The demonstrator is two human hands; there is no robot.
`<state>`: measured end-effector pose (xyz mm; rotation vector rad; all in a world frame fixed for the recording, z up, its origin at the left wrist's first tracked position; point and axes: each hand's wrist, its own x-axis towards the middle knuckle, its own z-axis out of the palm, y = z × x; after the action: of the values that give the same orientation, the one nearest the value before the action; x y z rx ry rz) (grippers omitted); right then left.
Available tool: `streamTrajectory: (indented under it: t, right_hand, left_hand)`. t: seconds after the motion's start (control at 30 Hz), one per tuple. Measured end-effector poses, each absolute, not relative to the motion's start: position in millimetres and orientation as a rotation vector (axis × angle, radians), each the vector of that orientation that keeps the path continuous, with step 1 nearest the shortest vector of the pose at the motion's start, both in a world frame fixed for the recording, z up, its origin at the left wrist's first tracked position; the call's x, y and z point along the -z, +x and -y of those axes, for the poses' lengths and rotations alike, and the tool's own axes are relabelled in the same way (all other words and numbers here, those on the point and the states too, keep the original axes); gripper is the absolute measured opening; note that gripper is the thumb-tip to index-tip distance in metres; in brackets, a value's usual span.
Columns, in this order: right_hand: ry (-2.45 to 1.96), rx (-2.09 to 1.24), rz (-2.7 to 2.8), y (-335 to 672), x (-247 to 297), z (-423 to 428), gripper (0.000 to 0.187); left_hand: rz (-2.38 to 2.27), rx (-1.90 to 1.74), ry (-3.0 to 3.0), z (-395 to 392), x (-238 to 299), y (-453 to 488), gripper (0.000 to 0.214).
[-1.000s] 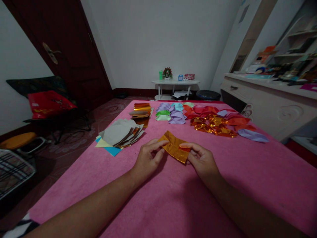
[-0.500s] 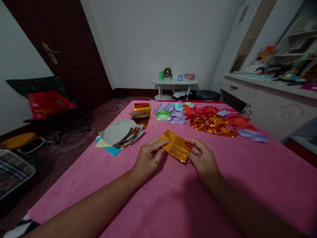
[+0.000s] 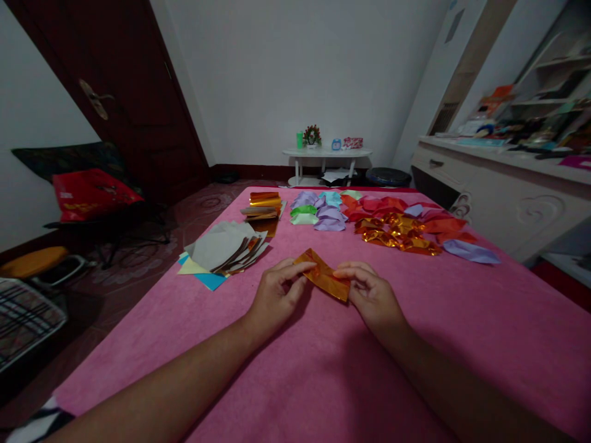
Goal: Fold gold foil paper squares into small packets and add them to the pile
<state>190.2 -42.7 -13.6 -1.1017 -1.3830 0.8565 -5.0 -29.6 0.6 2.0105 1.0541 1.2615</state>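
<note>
Right hand [image 3: 376,298] has shifted inward since the earlier frame; foil [image 3: 329,283] now shows as a narrower strip. Right fingers are clamped on its right end, left hand [image 3: 276,294] fingers on its left. Foil sits between both hands over pink cloth [image 3: 295,381], nearer than paper stack [image 3: 219,245] and folded papers [image 3: 330,218].

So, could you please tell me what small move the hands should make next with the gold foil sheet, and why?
Perhaps press the gold foil sheet flatter with the right hand: its surface looks creased, that hand's fingers lie over one end, and the left hand holds the other.
</note>
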Motion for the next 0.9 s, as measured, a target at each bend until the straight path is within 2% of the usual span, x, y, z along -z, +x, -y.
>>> streamTrajectory:
  t: [0.9]
  right_hand:
    - [-1.052,-0.936,1.548,193.0,22.2,41.0,0.011]
  left_hand:
    - [-1.008,-1.235,2.036,30.2,0.1,-4.8,0.025]
